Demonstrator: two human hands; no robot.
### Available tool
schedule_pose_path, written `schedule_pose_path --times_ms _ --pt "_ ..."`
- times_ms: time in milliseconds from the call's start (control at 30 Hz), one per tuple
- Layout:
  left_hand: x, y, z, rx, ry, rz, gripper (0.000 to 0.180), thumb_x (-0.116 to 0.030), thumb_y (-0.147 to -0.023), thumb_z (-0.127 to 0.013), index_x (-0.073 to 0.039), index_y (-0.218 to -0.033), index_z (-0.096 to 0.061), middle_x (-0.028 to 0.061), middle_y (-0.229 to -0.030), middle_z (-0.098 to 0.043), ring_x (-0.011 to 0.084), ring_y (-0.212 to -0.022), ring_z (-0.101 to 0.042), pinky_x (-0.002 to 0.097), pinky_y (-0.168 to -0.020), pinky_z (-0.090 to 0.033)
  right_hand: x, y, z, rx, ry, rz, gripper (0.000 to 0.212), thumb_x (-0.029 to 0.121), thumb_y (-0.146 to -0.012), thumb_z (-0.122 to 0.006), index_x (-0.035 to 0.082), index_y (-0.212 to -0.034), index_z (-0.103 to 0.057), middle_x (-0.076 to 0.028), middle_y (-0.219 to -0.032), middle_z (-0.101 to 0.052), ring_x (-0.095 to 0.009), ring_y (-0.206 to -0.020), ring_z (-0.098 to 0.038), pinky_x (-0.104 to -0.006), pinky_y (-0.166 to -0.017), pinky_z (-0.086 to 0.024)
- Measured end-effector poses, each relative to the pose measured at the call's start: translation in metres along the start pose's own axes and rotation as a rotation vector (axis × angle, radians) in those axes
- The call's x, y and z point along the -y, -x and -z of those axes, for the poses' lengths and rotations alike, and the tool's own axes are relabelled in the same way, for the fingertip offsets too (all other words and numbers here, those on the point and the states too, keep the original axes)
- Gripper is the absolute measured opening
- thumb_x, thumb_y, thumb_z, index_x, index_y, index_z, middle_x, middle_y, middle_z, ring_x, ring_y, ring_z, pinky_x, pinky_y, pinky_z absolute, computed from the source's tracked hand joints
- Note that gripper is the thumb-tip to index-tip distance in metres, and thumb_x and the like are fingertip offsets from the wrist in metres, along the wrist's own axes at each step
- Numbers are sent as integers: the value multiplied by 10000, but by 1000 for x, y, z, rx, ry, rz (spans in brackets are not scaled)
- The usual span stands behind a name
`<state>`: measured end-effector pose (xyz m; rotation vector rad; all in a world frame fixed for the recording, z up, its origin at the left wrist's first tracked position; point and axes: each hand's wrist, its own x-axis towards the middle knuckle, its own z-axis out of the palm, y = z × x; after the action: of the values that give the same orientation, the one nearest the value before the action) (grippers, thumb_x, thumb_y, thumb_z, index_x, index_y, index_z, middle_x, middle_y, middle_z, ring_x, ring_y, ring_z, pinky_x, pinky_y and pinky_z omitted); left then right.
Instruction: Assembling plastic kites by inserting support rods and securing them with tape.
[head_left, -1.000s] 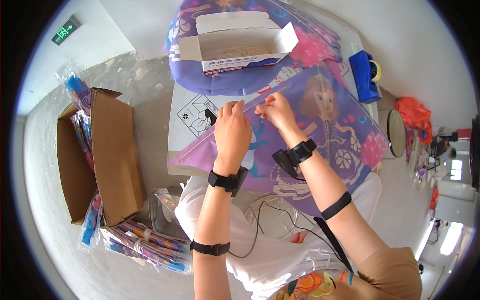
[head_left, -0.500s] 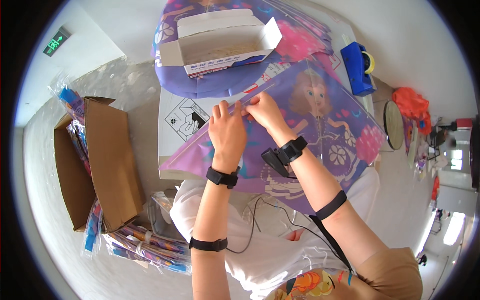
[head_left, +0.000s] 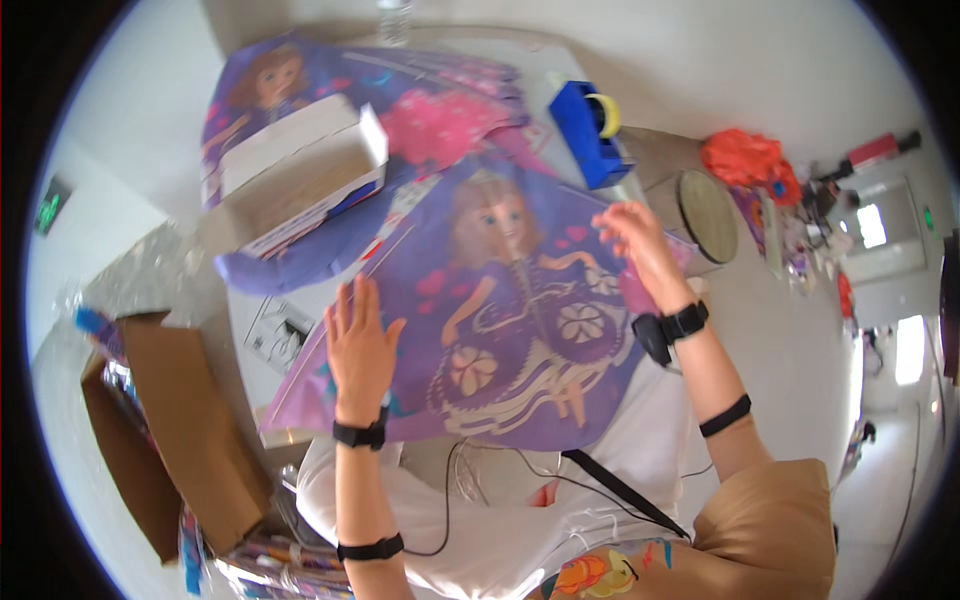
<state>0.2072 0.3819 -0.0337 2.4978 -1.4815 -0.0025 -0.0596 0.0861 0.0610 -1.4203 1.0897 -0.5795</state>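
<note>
A purple kite point(head_left: 520, 310) printed with a cartoon princess lies spread over the table's front and my lap. Thin rods run along its edges. My left hand point(head_left: 360, 355) rests flat on its left edge, fingers stretched and holding nothing. Near the kite's right corner, my right hand point(head_left: 640, 245) is raised with its fingers loosely bent and apart, also without anything in it. Behind, more purple kites point(head_left: 440, 120) are stacked. An open white cardboard box point(head_left: 290, 145) sits on that stack, with small tan pieces inside, too blurred to name.
A blue tape dispenser point(head_left: 588, 145) with yellow tape stands at the back right of the table. A clear bottle point(head_left: 395, 22) is at the far edge. On the floor at left is a brown carton point(head_left: 195, 400) of wrapped kites. A round stool point(head_left: 708, 215) stands at right.
Both hands were together at the kite's upper left edge. The right has let go and swung to the right corner; the left has flattened out. My view has shifted to the right.
</note>
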Motion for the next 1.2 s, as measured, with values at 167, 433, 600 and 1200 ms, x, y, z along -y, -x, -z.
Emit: schedule_pose_path --times_ms 167,433,600,1200 --pt "-13 -7 20 -75 112 1 553 -272 -958 -593 -40 -1437 -443 127 -1506 -423 338 -1424 -330 497 -1164 -264 -4 -124 77 -389 320 497 316 265 -929 -667 57 -1163 -629 -62 -1023 -711 -158 -959 -639 -315 -825 -485" --pt "-17 -14 34 -275 427 91 348 -87 -959 -571 -3 -1296 -549 159 -1315 -573 351 -1190 -546 429 -985 -451 11 -173 82 -50 259 -143 302 393 -852 -734 105 -940 -747 -29 -973 -718 -143 -1042 -582 -434 -990 -326" --pt "-18 -15 33 -278 463 114 273 -86 -967 -562 2 -1224 -591 157 -1277 -594 349 -1158 -566 418 -950 -472 11 -163 82 -128 206 69 295 303 -811 -773 11 -841 -739 -93 -866 -713 -182 -882 -627 -347 -840 -443" --pt "39 20 47 -495 478 296 224 -65 -947 -583 6 -1153 -632 163 -1177 -638 336 -1087 -601 404 -947 -463 -101 -97 38 -222 -229 -174 178 233 -906 -695 70 -977 -674 -47 -918 -686 -133 -867 -643 -284 -701 -502"
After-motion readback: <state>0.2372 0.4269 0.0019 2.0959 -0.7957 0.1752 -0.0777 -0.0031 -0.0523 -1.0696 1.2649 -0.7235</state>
